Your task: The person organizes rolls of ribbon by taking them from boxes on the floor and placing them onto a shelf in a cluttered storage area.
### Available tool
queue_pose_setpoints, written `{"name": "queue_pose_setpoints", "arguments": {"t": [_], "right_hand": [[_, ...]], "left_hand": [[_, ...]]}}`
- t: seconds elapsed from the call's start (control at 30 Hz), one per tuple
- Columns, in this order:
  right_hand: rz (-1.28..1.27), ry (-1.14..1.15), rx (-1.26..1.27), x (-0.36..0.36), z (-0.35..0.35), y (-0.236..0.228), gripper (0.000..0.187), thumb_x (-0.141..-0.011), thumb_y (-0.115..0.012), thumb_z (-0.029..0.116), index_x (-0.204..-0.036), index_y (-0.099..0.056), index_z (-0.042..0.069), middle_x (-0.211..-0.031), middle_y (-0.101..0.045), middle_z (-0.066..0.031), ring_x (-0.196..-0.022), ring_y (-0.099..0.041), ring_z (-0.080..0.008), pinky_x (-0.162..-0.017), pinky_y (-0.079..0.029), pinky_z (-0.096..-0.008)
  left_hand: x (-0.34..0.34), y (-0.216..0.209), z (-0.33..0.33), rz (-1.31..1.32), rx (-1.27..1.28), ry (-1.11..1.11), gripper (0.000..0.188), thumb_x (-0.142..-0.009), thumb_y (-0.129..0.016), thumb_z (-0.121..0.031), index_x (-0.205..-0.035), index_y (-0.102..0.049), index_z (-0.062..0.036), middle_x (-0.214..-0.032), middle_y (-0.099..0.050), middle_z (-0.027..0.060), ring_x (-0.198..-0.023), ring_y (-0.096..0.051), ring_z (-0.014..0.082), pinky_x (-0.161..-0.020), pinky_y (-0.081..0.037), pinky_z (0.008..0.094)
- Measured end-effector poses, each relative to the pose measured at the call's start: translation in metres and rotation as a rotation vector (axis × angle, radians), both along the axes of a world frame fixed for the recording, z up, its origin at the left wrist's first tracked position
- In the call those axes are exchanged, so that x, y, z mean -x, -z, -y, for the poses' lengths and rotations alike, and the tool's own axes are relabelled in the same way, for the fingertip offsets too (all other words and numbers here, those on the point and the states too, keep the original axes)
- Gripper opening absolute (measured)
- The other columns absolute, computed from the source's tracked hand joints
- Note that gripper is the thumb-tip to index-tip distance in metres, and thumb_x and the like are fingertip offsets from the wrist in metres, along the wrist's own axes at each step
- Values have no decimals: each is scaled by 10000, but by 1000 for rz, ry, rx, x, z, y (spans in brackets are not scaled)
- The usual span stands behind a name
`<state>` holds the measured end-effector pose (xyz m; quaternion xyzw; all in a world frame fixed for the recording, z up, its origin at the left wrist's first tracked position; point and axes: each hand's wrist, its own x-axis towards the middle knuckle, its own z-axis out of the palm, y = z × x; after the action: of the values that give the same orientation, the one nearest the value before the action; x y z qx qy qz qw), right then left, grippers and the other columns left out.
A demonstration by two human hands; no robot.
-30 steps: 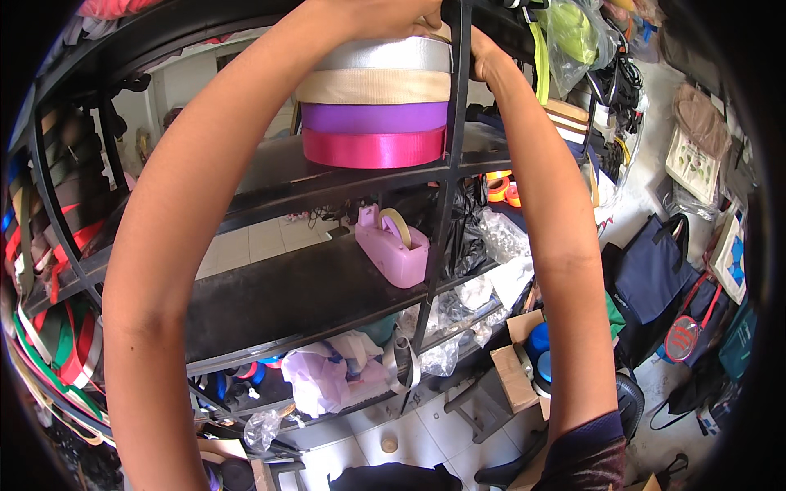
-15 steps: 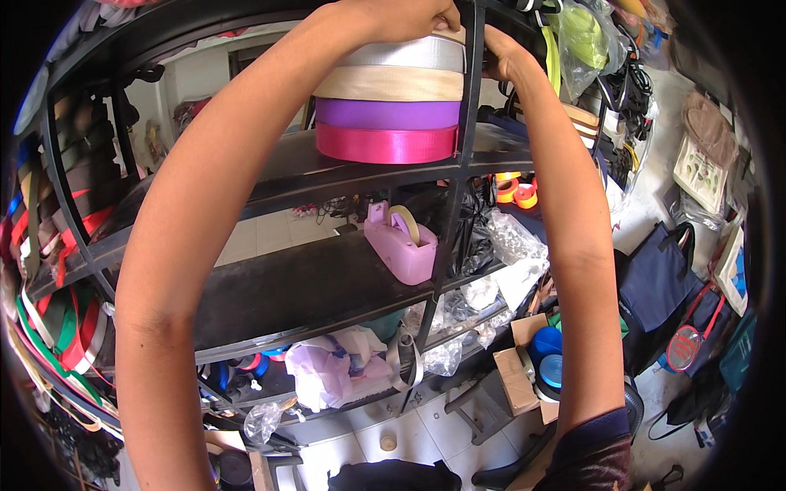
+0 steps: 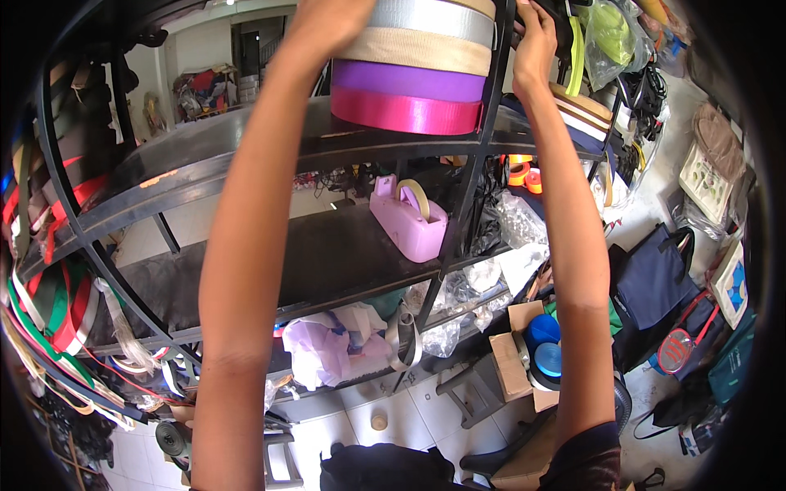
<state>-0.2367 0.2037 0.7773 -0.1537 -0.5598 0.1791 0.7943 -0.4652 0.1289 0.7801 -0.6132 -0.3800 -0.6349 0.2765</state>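
Observation:
A stack of wide ribbon rolls stands on the upper black shelf (image 3: pixel 196 155). From the bottom up come a shiny pink roll (image 3: pixel 405 111), a purple roll (image 3: pixel 409 80), a ribbed beige roll (image 3: pixel 417 51) and a silvery white roll (image 3: pixel 434 23); another beige edge shows above. My left hand (image 3: pixel 332 23) is against the stack's upper left side, its fingers cut off by the picture's top edge. Just right of the dark shelf post (image 3: pixel 490 98), my right hand (image 3: pixel 536 45) is raised with its fingers bent; whatever they hold is hidden.
A lilac tape dispenser (image 3: pixel 413 229) sits on the shelf below. Orange rolls (image 3: pixel 524 176) and crumpled clear plastic (image 3: pixel 520 221) lie to its right. Ribbons (image 3: pixel 61 315) hang at far left. Lower right, a cardboard box (image 3: pixel 503 364) holds blue rolls (image 3: pixel 547 358).
The view has shifted, bringing the stack farther right and higher. My left hand has moved from over the stack's top to its left side. My right hand has risen beside the post.

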Motion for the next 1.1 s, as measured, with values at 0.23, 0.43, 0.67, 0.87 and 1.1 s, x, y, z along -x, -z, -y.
{"name": "queue_pose_setpoints", "arguments": {"t": [0.23, 0.43, 0.67, 0.87, 1.1], "right_hand": [[58, 89, -83, 12, -10, 21, 665, -880, -577, 509, -1282, -500, -16, -1241, -524, -151, -1159, -470, -242, -1022, -323, -336], [94, 269, 59, 22, 4, 24, 908, -828, -585, 585, -1362, -379, -121, -1351, -469, -238, -1274, -414, -297, -1079, -275, -355], [-17, 191, 15, -16, -9, 28, 569, -843, -623, 473, -1219, -569, 49, -1125, -601, -79, -975, -546, -185, -838, -410, -312], [-311, 130, -56, -10, 121, 155, 382, -935, -551, 226, -1234, -551, -11, -1128, -625, -114, -1025, -604, -203, -873, -455, -308], [-115, 356, 680, -91, 235, 399, 147, -911, -546, 107, -870, -600, -23, -800, -582, -32, -726, -523, -94, -670, -424, -239]], "left_hand": [[-28, 22, -33, 624, 448, 201, 835, -934, -189, -645, -1418, -316, 23, -1392, -381, 324, -1323, -348, 437, -1115, -249, 446], [-27, 20, -27, 690, 404, 311, 973, -871, -179, -752, -1396, -329, 54, -1418, -348, 320, -1320, -344, 452, -1092, -257, 500], [-44, 37, 9, 824, 94, 343, 885, -883, -352, -679, -1351, -362, 73, -1386, -392, 286, -1340, -324, 388, -1119, -212, 500], [-113, 177, 78, 137, -93, 969, 392, -934, -517, -185, -1235, -470, 62, -1164, -580, 212, -1095, -578, 332, -942, -426, 360], [-220, 445, 125, 117, 1241, 1214, 187, -933, -544, -124, -1064, -611, -7, -907, -663, 106, -857, -615, 107, -768, -484, 281]]}}
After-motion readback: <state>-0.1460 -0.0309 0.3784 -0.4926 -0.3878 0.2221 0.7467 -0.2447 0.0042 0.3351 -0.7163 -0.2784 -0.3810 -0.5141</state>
